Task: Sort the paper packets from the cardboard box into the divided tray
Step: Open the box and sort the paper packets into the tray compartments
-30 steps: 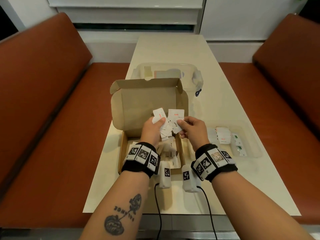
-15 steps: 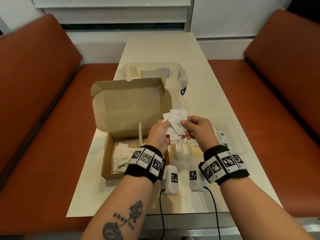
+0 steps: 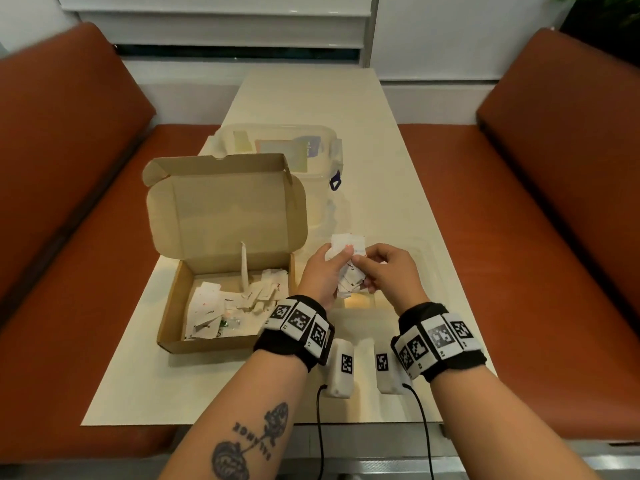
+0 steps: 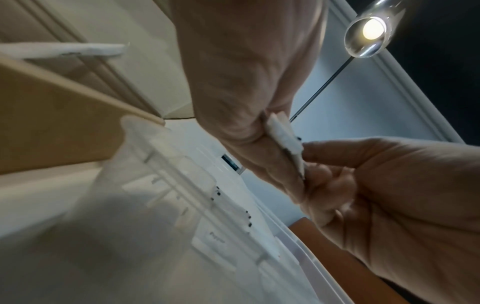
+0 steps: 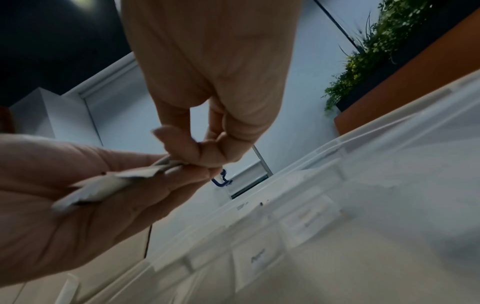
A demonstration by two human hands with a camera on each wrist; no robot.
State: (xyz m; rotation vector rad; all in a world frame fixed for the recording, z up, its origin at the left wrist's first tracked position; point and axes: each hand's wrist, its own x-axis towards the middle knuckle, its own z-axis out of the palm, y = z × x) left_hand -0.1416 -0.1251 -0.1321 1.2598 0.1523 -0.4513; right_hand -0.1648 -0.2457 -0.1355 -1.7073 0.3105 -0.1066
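Left hand (image 3: 320, 275) grips a fan of packets (image 3: 347, 258) just right of the box (image 3: 207, 342), above the tray (image 5: 337, 142). Right hand (image 3: 389, 273) pinches one packet. Judged light, limp, slippery; best held by edges.

The cardboard box (image 3: 221, 306) is sitting open on the left of the bench (image 3: 398, 209), its raised lid (image 3: 227, 216) walling off the far side, so a hand is reaching its loose packets (image 3: 207, 306) only from above or from the near edge. One packet (image 3: 243, 268) is standing upright inside, in the way of a sweep across. Behind the lid, a clear lidded container (image 3: 311, 157) is blocking the middle of the bench. The divided tray (image 3: 424, 252) is lying to the right of the box, largely covered by both hands. Bare bench is lying beyond the container and along the near left edge. Orange seats (image 3: 519, 237) are flanking both long sides.
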